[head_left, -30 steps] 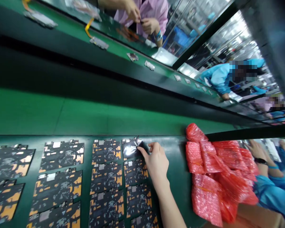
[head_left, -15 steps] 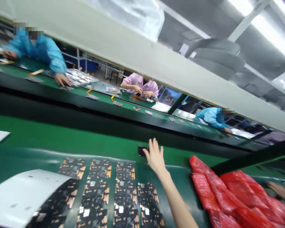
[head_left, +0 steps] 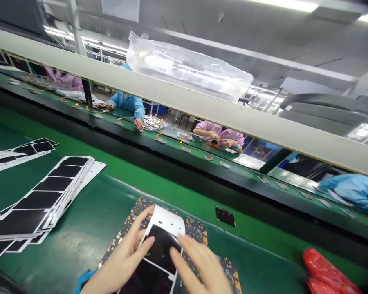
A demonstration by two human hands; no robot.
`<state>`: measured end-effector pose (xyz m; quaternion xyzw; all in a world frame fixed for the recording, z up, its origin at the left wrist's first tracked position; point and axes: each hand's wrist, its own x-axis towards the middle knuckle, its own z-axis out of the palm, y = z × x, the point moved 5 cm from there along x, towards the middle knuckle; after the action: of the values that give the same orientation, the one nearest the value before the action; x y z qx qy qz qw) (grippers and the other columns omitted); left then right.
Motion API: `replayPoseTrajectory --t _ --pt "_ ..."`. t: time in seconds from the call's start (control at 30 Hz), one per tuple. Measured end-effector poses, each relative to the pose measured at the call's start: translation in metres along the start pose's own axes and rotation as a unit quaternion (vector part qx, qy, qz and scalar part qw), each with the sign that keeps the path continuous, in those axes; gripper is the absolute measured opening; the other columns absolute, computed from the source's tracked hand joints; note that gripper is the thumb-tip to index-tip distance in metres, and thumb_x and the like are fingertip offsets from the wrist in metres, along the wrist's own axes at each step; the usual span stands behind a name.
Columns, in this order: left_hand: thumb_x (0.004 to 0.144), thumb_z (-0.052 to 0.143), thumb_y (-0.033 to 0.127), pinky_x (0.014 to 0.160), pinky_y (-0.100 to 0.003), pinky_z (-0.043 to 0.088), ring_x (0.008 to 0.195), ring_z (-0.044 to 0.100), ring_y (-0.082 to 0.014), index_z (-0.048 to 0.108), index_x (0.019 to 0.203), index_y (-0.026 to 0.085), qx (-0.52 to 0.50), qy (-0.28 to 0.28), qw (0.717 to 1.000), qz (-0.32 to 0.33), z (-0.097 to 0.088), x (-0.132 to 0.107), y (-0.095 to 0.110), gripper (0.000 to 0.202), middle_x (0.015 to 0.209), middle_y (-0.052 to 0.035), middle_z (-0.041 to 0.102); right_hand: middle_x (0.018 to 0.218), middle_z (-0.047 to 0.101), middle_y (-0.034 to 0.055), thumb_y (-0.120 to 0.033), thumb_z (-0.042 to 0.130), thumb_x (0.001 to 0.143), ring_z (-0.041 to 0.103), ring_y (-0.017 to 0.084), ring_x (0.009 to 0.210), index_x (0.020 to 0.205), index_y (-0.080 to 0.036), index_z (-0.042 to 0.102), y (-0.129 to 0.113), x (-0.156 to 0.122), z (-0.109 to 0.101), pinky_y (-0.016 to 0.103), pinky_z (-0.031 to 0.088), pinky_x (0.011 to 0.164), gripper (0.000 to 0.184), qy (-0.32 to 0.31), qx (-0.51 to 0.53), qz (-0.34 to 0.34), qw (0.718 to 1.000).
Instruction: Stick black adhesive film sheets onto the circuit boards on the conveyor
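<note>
A white-backed sheet of black stickers (head_left: 158, 271) is held up in front of me, its white top end curving. My left hand (head_left: 125, 253) grips its left edge, thumb on the front and fingers behind. My right hand (head_left: 202, 261), slightly blurred, has its thumb and index finger at the right edge of the top black sticker (head_left: 161, 247). Whether that sticker is lifting cannot be made out. Under the sheet and hands lie rows of black and orange circuit boards (head_left: 196, 232), partly hidden.
A dark board (head_left: 225, 216) lies on the green belt (head_left: 184, 198). Stacked sticker sheets (head_left: 46, 192) lie at left, red bubble wrap (head_left: 328, 271) at lower right. Beyond a dark rail, several co-workers, one in a pink sleeve (head_left: 204, 128), handle small parts.
My right hand has come back from the dark board on the belt to the sticker sheet. My left hand has come into view gripping the sheet. The view has swung left.
</note>
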<state>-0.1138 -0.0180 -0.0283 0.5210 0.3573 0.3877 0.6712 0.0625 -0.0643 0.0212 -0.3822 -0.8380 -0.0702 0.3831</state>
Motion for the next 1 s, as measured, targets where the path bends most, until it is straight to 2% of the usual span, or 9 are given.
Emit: replayPoseTrajectory --t 0.1,0.2,0.23,0.3,0.37,0.47,0.63,0.77,1.0 --pt "0.091 0.060 0.047 0.102 -0.033 0.043 0.108 0.061 -0.0190 0.000 0.148 0.027 -0.078 -0.046 0.996 0.012 0.018 0.001 0.001 0.085 0.116 -0.0092 0.064 0.125 0.068 0.0160 -0.043 0.053 0.096 0.067 0.029 0.111 0.139 -0.016 0.052 -0.013 -0.002 0.012 0.040 0.058 0.089 0.051 -0.036 -0.070 -0.062 0.995" --pt "0.082 0.073 0.044 0.101 -0.035 0.043 0.109 0.061 -0.0203 0.001 0.144 0.030 -0.129 -0.030 0.991 0.007 0.026 -0.004 -0.007 0.096 0.123 -0.0104 0.061 0.127 0.067 0.0122 -0.027 0.051 0.098 0.068 0.026 0.111 0.144 -0.017 0.046 -0.006 -0.003 0.012 0.042 0.055 0.095 0.048 -0.040 -0.089 -0.033 0.995" --pt "0.080 0.074 0.045 0.100 -0.034 0.044 0.108 0.062 -0.0204 0.006 0.142 0.030 -0.103 -0.009 0.995 0.003 0.026 -0.005 -0.010 0.093 0.123 -0.0102 0.061 0.128 0.067 0.0121 -0.026 0.051 0.097 0.068 0.026 0.111 0.145 -0.017 0.045 -0.003 -0.004 0.010 0.042 0.054 0.097 0.049 -0.031 -0.089 -0.019 0.995" --pt "0.083 0.070 0.047 0.098 -0.030 0.043 0.108 0.060 -0.0203 0.033 0.130 0.026 0.005 0.018 1.000 0.004 0.024 -0.005 -0.014 0.063 0.121 -0.0088 0.062 0.129 0.066 0.0128 -0.026 0.052 0.097 0.066 0.026 0.114 0.144 -0.017 0.046 0.001 -0.006 0.005 0.044 0.053 0.098 0.049 -0.022 -0.088 0.002 0.996" --pt "0.089 0.058 0.051 0.092 -0.026 0.045 0.102 0.060 -0.0206 0.055 0.107 0.020 0.128 0.000 0.992 0.011 0.027 -0.004 -0.013 0.036 0.111 -0.0066 0.067 0.130 0.065 0.0134 -0.023 0.051 0.097 0.063 0.026 0.119 0.142 -0.015 0.047 0.001 -0.006 0.001 0.046 0.052 0.100 0.046 -0.027 -0.079 0.003 0.997" --pt "0.093 0.048 0.053 0.082 -0.023 0.045 0.087 0.061 -0.0194 0.068 0.091 0.017 0.235 -0.035 0.971 0.035 0.034 -0.001 -0.006 0.042 0.095 -0.0036 0.071 0.133 0.063 0.0141 -0.019 0.047 0.097 0.059 0.026 0.124 0.137 -0.011 0.052 -0.002 -0.002 -0.004 0.047 0.050 0.103 0.041 -0.062 -0.064 -0.014 0.996" --pt "0.093 0.049 0.049 0.078 -0.020 0.043 0.081 0.060 -0.0170 0.070 0.084 0.018 0.308 -0.032 0.948 0.068 0.041 0.001 0.007 0.039 0.088 -0.0015 0.072 0.130 0.065 0.0110 -0.018 0.046 0.097 0.063 0.021 0.120 0.130 -0.009 0.058 -0.003 0.003 -0.017 0.038 0.048 0.104 0.037 -0.130 -0.024 -0.014 0.991" --pt "0.095 0.046 0.048 0.074 -0.021 0.041 0.072 0.056 -0.0151 0.066 0.076 0.017 0.347 -0.080 0.933 0.055 0.044 0.002 0.007 0.042 0.076 -0.0009 0.068 0.129 0.066 0.0055 -0.022 0.048 0.098 0.064 0.017 0.118 0.132 -0.015 0.059 -0.002 -0.001 -0.024 0.027 0.048 0.104 0.036 -0.166 0.044 0.006 0.985" --pt "0.095 0.050 0.037 0.079 -0.023 0.040 0.078 0.058 -0.0166 0.071 0.082 0.017 0.325 -0.128 0.935 0.063 0.055 0.001 0.007 0.032 0.083 -0.0016 0.071 0.120 0.072 0.0030 -0.030 0.037 0.103 0.071 0.016 0.105 0.134 -0.026 0.059 0.011 -0.005 -0.022 0.025 0.056 0.091 0.039 -0.199 0.194 0.051 0.959"
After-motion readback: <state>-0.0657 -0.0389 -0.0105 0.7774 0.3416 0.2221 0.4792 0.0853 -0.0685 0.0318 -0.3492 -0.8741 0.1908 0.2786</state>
